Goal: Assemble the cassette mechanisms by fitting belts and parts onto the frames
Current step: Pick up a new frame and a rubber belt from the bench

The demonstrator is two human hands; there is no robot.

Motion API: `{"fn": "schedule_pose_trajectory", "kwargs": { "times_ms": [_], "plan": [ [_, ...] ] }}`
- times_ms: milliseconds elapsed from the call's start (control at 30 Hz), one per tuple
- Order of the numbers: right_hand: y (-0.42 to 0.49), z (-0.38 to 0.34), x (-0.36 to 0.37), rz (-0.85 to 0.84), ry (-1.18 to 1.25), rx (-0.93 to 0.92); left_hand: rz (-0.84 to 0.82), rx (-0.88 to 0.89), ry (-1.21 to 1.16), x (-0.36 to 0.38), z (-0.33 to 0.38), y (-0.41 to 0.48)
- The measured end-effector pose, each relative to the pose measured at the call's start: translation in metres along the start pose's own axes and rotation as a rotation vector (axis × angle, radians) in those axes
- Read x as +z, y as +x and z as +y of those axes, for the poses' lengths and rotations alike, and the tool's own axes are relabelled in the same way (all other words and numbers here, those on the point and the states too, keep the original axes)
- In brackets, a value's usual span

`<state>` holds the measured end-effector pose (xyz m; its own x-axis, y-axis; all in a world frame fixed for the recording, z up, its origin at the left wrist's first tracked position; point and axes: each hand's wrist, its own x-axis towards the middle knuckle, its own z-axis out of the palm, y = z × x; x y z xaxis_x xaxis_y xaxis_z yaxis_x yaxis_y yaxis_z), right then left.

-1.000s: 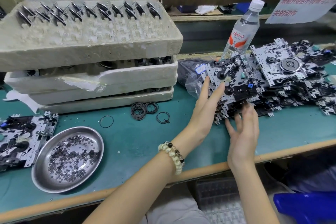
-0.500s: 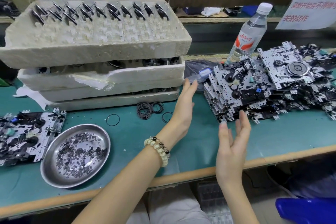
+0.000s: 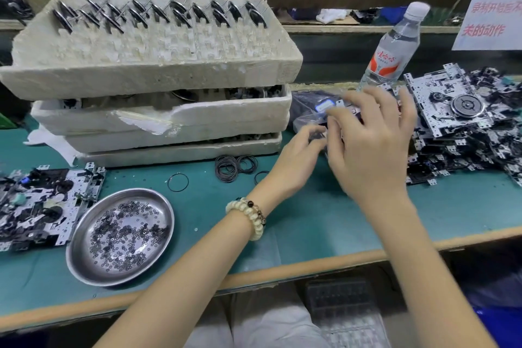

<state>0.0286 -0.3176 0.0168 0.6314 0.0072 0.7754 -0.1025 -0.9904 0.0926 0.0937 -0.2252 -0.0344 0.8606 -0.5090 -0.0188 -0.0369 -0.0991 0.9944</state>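
Neither grip is settled that I can see. The left hand (image 3: 296, 155) curls its fingers in at the left end of the pile of frames (image 3: 463, 121), and the right hand (image 3: 370, 144) arches over the same spot, fingers spread and bent. Blur hides whether either has closed on a frame. Half a second ago both hung open, off the pile; now they've gone in, so I'd judge a fresh frame is being picked. The belts (image 3: 234, 167) lie untouched on the bench (image 3: 310, 220), near the left hand.
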Motion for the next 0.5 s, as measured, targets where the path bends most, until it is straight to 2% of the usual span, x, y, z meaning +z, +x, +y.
{"fn": "schedule_pose_trajectory", "kwargs": {
  "times_ms": [133, 300, 400, 500],
  "plan": [
    [0.063, 0.018, 0.015, -0.544, -0.160, -0.107, -0.063, 0.011, 0.214, 0.005, 0.006, 0.012],
    [0.105, 0.017, 0.056, -1.003, -0.273, -0.160, 0.054, -0.025, 0.109, 0.011, 0.011, 0.027],
    [0.112, 0.017, 0.075, -1.191, -0.307, -0.086, 0.075, -0.021, 0.118, 0.013, 0.008, 0.036],
    [0.116, 0.021, 0.085, -1.184, -0.299, -0.054, 0.065, -0.025, 0.162, 0.014, 0.006, 0.040]
  ]
}}
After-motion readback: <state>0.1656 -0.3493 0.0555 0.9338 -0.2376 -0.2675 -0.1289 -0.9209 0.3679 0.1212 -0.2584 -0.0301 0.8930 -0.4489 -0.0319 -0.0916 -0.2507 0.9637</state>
